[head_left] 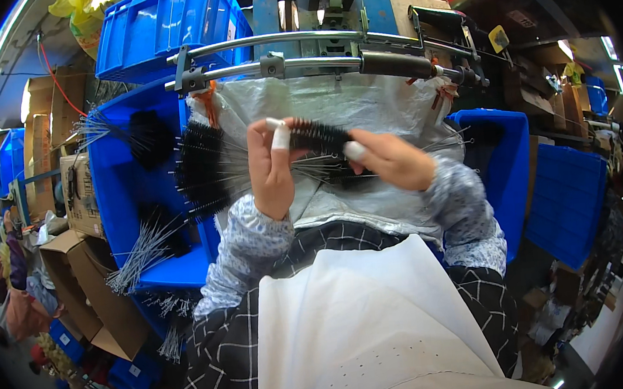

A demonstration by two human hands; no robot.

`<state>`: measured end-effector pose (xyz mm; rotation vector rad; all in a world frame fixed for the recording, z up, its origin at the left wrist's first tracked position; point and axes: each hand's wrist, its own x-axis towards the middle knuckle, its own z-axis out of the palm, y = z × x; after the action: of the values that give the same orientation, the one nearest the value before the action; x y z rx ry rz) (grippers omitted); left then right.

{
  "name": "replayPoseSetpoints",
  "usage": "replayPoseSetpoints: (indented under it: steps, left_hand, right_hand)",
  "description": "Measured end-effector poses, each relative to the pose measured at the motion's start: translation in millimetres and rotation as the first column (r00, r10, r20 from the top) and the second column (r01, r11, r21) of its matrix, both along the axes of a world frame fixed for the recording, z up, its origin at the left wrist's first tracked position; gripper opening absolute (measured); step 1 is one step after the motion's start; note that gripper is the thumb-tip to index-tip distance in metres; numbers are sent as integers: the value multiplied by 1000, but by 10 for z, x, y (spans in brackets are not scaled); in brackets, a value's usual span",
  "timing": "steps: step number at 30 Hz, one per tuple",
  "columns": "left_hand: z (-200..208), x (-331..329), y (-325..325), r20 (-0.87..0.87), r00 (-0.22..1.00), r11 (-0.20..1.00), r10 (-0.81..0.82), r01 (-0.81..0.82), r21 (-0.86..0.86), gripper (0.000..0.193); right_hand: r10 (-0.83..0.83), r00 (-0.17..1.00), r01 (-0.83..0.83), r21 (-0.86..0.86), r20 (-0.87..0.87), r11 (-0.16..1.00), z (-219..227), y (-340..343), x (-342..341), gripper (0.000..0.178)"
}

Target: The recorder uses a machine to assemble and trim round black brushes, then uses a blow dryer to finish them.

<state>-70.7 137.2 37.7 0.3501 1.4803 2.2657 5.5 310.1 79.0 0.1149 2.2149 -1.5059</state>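
Note:
Between my two hands a black-bristled wire brush (317, 136) is held up, slightly bent over the lap. My left hand (272, 170) pinches its left end, with white wraps on its fingertips. My right hand (396, 162), a little blurred, closes on its right end; its thumb is wrapped white too. Under and beside my left hand lies a fanned bundle of similar brushes (202, 167), bristle ends to the left, thin wire stems (238, 160) to the right. They rest on a silvery-white sheet (401, 205). Part of the bundle is hidden behind my left hand.
A machine with a horizontal metal bar (315, 64) stands across the far side. On the left, a blue bin (116, 148) holds more wire brushes (143, 257). Another blue bin (506, 170) stands right, a blue crate (164, 29) far left, and a cardboard box (86, 288) at left.

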Motion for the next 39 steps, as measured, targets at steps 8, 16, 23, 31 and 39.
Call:
replayPoseSetpoints:
  steps: [8,16,23,31,39]
  left_hand:
    - [-317,-460,-1492,-503,817,520,281,-570,-636,25]
    - [-528,-414,-1976,-328,936,508,124,-344,-789,13]
    - [-504,-476,-1975,-273,959,542,72,-267,-796,10]
    - [-93,-571,-1882,-564,733,596,381,-661,-456,18]
    - [497,-734,-1713,-641,526,672,559,-740,-22,19]
  right_hand:
    - [-151,767,633,699,-623,333,-453,817,-676,24]
    - [-126,755,656,741,-644,143,-687,1333,-899,24]
    - [-101,732,681,717,-674,148,-724,1365,-905,23]
    - [-143,722,689,686,-677,233,-715,1361,-911,23]
    - [-42,816,575,802,-577,159,-924,1709,-1075,32]
